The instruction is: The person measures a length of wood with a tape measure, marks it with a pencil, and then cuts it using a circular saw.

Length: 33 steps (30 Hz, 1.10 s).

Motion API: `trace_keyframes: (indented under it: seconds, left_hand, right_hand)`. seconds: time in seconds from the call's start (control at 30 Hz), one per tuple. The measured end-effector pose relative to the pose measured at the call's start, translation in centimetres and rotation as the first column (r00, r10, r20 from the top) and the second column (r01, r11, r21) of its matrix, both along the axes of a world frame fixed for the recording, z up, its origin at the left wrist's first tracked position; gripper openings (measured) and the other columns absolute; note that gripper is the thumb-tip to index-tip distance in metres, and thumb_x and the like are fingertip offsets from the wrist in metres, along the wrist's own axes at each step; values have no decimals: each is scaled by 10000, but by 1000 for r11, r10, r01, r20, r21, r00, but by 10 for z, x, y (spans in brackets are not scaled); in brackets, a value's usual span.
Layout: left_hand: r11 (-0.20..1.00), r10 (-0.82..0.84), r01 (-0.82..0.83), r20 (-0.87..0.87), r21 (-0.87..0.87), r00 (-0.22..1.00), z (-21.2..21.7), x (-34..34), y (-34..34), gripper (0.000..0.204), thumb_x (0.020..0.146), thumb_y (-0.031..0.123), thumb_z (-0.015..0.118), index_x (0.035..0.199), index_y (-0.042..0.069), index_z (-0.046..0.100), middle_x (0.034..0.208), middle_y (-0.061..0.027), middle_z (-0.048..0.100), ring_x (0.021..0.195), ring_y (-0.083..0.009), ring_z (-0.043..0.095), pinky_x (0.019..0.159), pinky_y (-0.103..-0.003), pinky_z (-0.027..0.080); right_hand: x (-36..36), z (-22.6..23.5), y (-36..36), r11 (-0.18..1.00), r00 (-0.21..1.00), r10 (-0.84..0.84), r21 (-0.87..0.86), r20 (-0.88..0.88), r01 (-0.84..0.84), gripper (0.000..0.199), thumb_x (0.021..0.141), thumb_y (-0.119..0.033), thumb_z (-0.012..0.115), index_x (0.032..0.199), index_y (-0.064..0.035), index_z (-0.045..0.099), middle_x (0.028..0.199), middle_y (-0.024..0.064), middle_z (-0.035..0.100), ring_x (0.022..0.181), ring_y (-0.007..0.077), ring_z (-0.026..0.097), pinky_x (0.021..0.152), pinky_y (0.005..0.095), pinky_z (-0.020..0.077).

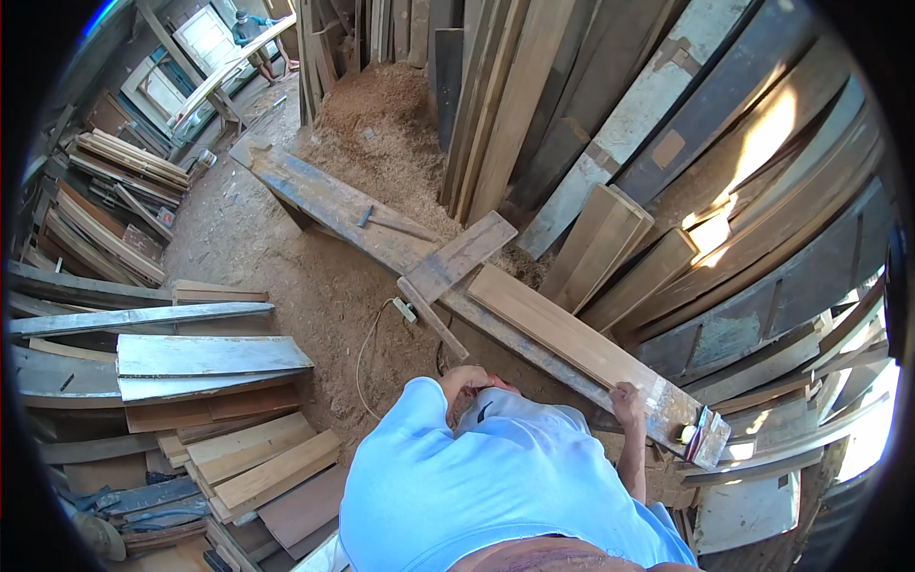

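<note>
A long planed wooden board (562, 329) lies lengthwise on the narrow workbench (315, 195). At the board's near edge, toward its right end, my right hand (627, 402) is closed with curled fingers gripping the edge. Close to my body, my left hand (464, 379) is bent inward, its fingers curled and partly hidden by my shirt. Beside it shows a small red thing (503, 384), too covered to name. A short plank (462, 255) crosses the bench, with a thin wooden strip (434, 319) projecting from it toward me.
A hammer (367, 217) rests on the bench. A white power strip (405, 310) with a cable hangs below the crosspiece. A red-and-white object (705, 437) sits at the bench's right end. Stacked planks (267, 453) lie left; tall boards (505, 114) lean behind. A person (250, 33) stands far off.
</note>
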<state>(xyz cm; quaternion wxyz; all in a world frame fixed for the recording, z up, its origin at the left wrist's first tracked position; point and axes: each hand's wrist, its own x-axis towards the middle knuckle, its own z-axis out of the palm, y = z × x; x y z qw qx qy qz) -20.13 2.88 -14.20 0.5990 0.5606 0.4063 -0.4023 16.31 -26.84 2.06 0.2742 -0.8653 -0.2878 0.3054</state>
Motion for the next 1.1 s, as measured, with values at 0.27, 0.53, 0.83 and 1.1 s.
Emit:
trace_keyframes:
  seconds: [0.27,0.53,0.83,1.1]
  left_hand:
    - [960,-271,249,194,128,943,49,125,-51,362,902,424,671,1074,130,794,930,-20,758,762,-154,691,597,-357,557]
    - [663,-339,-175,500,728,797,105,195,-109,561,850,310,811,1319,65,625,1283,-225,681,1236,-353,628,1045,-532,490]
    - [233,-769,392,-78,890,634,145,294,-98,1200,765,366,913,1665,86,172,1719,-242,190,1596,-445,152,1310,-565,126]
    - [187,-791,573,-223,798,569,140,350,-94,1372,601,399,1009,1676,170,189,1648,-252,311,1546,-439,253,1263,-601,180]
  right_hand:
    - [116,-80,-178,904,924,-229,-285,306,318,403,886,-350,694,1108,-15,723,1068,246,744,1029,441,694,902,507,546]
    - [127,-80,-259,629,705,-678,-331,208,703,725,854,-275,709,1508,-120,439,1422,315,504,1275,529,537,1096,576,461]
    - [136,-73,-226,704,775,-543,-328,322,630,930,843,-334,794,1631,-208,315,1519,294,403,1400,524,408,1158,580,390]
    - [160,-83,-213,672,788,-518,-413,332,615,826,841,-320,798,1563,-221,410,1427,246,491,1297,532,518,1022,610,497]
